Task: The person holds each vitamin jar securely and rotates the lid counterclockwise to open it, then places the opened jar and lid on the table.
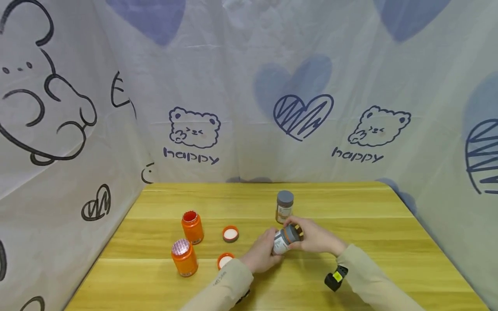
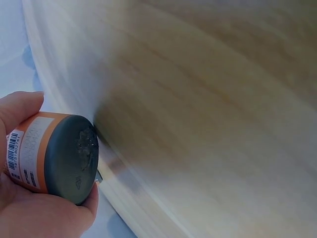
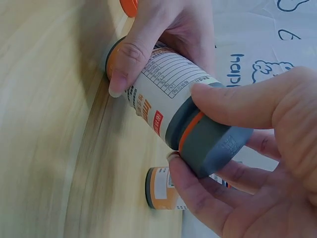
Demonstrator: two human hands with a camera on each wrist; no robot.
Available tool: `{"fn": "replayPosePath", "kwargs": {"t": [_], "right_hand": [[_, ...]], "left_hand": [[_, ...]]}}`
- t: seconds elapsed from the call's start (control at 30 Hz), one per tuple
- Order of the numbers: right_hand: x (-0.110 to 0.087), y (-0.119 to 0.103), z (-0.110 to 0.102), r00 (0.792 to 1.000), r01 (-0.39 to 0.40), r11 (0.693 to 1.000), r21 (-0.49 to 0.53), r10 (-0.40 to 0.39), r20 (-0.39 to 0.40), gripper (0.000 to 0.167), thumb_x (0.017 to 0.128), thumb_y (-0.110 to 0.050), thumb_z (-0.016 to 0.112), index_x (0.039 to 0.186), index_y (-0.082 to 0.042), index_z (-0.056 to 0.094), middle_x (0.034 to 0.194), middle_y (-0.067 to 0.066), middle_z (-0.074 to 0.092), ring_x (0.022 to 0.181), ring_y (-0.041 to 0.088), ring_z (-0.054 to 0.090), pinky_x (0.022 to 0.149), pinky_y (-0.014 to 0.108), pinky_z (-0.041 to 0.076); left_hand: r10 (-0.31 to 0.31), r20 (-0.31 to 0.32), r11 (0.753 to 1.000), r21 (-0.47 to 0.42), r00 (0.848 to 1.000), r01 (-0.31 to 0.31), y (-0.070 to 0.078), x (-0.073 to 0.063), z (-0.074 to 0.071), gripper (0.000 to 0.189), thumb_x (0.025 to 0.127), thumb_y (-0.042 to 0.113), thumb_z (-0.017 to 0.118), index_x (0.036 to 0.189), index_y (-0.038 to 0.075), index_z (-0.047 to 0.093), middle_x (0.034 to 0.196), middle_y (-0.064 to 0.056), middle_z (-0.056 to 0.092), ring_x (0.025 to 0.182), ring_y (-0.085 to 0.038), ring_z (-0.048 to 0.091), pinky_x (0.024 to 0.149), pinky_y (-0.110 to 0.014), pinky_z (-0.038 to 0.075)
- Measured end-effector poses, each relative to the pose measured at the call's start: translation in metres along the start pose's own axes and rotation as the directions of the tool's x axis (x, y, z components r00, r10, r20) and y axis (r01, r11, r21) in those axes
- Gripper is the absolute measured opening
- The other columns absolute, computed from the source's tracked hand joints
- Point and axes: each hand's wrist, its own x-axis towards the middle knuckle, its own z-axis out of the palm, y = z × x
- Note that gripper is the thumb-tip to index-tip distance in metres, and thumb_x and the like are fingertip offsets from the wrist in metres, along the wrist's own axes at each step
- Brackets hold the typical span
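Left hand (image 1: 262, 254) is gripping, seemingly steadying, a white-labelled cylindrical bottle (image 3: 166, 91), right hand (image 1: 316, 236) pinching the round grey cap (image 3: 210, 144) on it.

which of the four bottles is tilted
The held grey-capped bottle, tilted between left hand and right hand; the rear grey-capped bottle and both orange bottles stand upright.

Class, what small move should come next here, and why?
Probably, the right grip should twist the grey cap loose: its fingers pinch that cap while the left grip holds the labelled bottle, and two orange bottles stand uncapped nearby.
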Motion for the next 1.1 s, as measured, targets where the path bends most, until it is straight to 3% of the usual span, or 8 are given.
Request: {"fn": "replayPosePath", "kwargs": {"t": [0.23, 0.57, 0.87, 1.1], "right_hand": [[0.0, -0.003, 0.0, 0.999, 0.027, 0.999, -0.024, -0.028, -0.044, 0.045, 0.077, 0.004, 0.079, 0.116, -0.006, 0.058, 0.115, 0.018, 0.065, 0.102, 0.03, 0.063, 0.077, 0.029, 0.055], [0.002, -0.009, 0.005, 0.995, -0.036, 0.999, 0.01, 0.036, -0.089, 0.023, 0.091, -0.017, 0.075, 0.109, -0.012, 0.062, 0.116, 0.013, 0.066, 0.1, 0.023, 0.062, 0.076, 0.029, 0.053], [0.006, -0.012, 0.019, 0.979, -0.044, 0.998, 0.043, 0.052, -0.198, 0.01, 0.092, -0.019, 0.074, 0.096, -0.014, 0.066, 0.105, 0.006, 0.068, 0.093, 0.017, 0.059, 0.076, 0.027, 0.053], [0.008, -0.011, 0.024, 0.965, -0.057, 0.994, 0.098, 0.08, -0.25, 0.018, 0.094, -0.018, 0.07, 0.108, -0.008, 0.064, 0.11, 0.013, 0.069, 0.1, 0.022, 0.063, 0.083, 0.035, 0.056]], "left_hand": [[-0.019, 0.009, 1.0, -0.006, 1.0, 0.019, 0.006, 0.0, -0.005, 0.051, 0.086, 0.01, 0.078, 0.126, 0.004, 0.047, 0.112, -0.006, 0.058, 0.1, -0.014, 0.057, 0.087, -0.028, 0.05], [-0.025, 0.029, 0.999, -0.035, 0.999, 0.026, 0.007, -0.001, -0.007, 0.051, 0.088, 0.01, 0.076, 0.128, 0.004, 0.046, 0.113, -0.007, 0.058, 0.101, -0.015, 0.057, 0.086, -0.028, 0.05], [-0.003, 0.022, 1.0, -0.018, 1.0, 0.003, 0.0, -0.002, -0.005, 0.051, 0.088, 0.01, 0.075, 0.13, 0.004, 0.046, 0.115, -0.008, 0.057, 0.103, -0.016, 0.057, 0.088, -0.029, 0.051], [-0.011, 0.02, 1.0, -0.012, 1.0, 0.011, 0.004, -0.007, -0.006, 0.052, 0.088, 0.011, 0.076, 0.129, 0.006, 0.046, 0.116, -0.007, 0.058, 0.104, -0.016, 0.057, 0.089, -0.03, 0.05]]}}
